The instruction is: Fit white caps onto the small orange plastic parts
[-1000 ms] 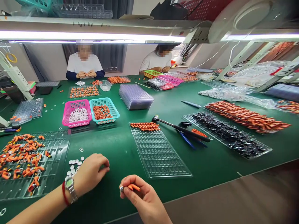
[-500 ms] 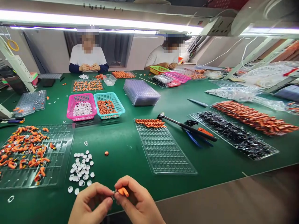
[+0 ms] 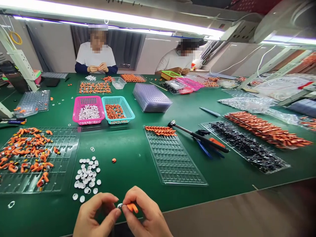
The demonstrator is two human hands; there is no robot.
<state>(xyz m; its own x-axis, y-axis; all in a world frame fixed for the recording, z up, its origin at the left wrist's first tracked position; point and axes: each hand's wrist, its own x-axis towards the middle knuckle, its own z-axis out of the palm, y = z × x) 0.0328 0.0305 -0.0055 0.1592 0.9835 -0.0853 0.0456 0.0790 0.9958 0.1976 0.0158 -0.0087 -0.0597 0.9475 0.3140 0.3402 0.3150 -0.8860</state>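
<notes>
Pinched between thumb and fingers of the right hand (image 3: 145,214) is a small orange part (image 3: 132,207) with a metal end, held at the near edge of the table; the left hand (image 3: 95,215) meets it from the left, its thumb and forefinger pressed together on a tiny white ring (image 3: 119,206) at the part's tip, so both hands touch at the middle.

Under them spreads the green table (image 3: 128,148). On its right side lies a long clear tray of black pieces (image 3: 247,146), with a row of orange parts (image 3: 266,130) beyond it. At the centre sits an almost bare clear grid tray (image 3: 172,158), one line of orange parts along its far edge. On the near left, another clear tray (image 3: 61,158) holds a loose heap of orange parts. Farther off stand a stack of clear trays (image 3: 151,97), a pink basket (image 3: 88,110) of white pieces and a teal basket (image 3: 118,109) of orange ones, side by side. A small hammer (image 3: 197,135) lies across blue-handled pliers (image 3: 206,149) just right of the centre tray. Just left of the hands, a cluster of white discs (image 3: 86,177) rests on the table, with a single orange bit (image 3: 114,160) near it.

Two people in white shirts sit at the far side.
</notes>
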